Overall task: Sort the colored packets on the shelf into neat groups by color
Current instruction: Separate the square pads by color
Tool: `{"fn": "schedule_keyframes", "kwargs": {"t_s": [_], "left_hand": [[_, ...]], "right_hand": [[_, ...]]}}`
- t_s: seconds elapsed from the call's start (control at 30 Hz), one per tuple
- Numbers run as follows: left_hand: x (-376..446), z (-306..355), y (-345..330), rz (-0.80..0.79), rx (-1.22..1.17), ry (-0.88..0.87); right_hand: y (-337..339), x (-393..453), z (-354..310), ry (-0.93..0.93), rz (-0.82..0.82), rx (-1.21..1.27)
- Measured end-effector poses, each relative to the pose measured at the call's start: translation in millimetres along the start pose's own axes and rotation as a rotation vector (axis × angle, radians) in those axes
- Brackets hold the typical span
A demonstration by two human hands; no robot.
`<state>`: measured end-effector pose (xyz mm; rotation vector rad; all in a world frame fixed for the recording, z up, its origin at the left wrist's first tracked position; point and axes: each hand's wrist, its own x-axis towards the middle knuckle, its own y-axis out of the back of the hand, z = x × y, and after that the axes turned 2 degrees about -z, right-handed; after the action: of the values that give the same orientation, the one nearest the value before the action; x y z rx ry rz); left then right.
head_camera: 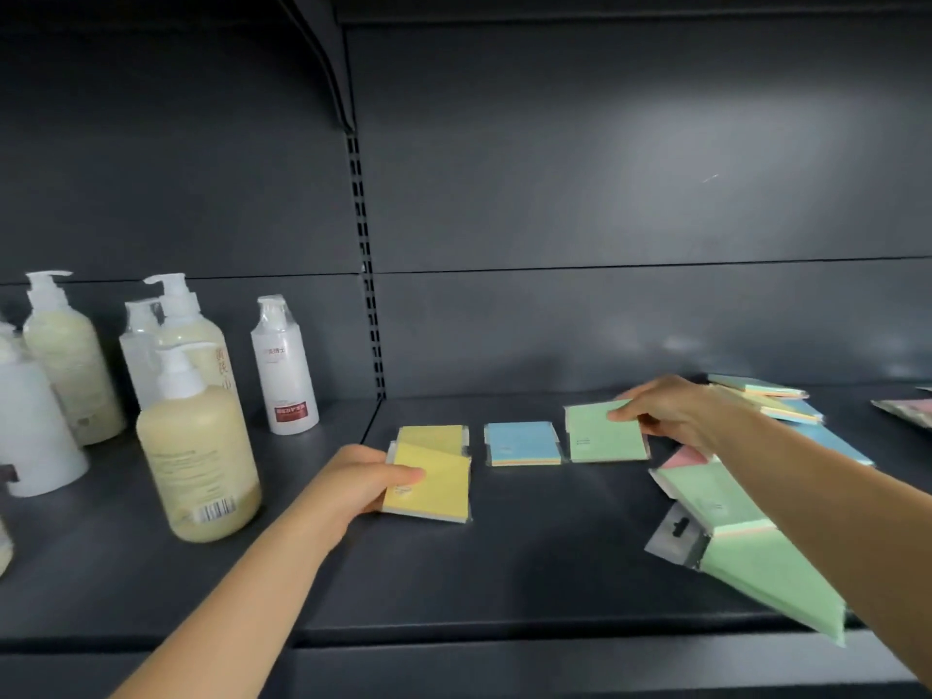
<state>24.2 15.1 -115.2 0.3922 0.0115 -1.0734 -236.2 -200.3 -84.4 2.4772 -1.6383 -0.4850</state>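
On the dark shelf [504, 557], the left hand [353, 484] grips a yellow packet [428, 489] at its left edge, thumb curled over the top face and the other fingers hidden beneath it. That packet sits tilted, its far end overlapping a second yellow packet [431, 436] lying flat just beyond it at 12 o'clock.

At 3 o'clock from the yellow pair lies a blue packet [522, 442], apart from them by a narrow gap. Just beside it, again at 3 o'clock, is a green packet [602, 433]. The right hand [671, 411] holds this green packet at its far right corner, fingers curled onto its top; whether the thumb is under it cannot be told.

Under the right forearm, at 5 o'clock from the green packet, a loose heap lies unsorted: a pink packet [681, 456] peeking out, a second green one [706, 491] overlapping it, and a large green packet [766, 577] with a clear hang tab, reaching the shelf's front edge. A second blue packet [827, 441] shows beyond the arm, and at 1 o'clock from the hand is a small stack [766, 396] of mixed colours.

Well to the left, at 9 o'clock, stand pump bottles [196, 446], cream and white.
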Motion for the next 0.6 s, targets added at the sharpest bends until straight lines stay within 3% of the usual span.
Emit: {"fn": "schedule_keyframes", "kwargs": {"t_s": [0.3, 0.6], "left_hand": [[-2.8, 6.7, -1.9, 0.0, 0.564, 0.008], [2.3, 19.3, 2.7, -0.121, 0.739, 0.072]], "right_hand": [[-3.0, 19.9, 13.9, -0.023, 0.079, -0.369], [3.7, 13.2, 11.0, -0.033, 0.157, -0.662]]}}
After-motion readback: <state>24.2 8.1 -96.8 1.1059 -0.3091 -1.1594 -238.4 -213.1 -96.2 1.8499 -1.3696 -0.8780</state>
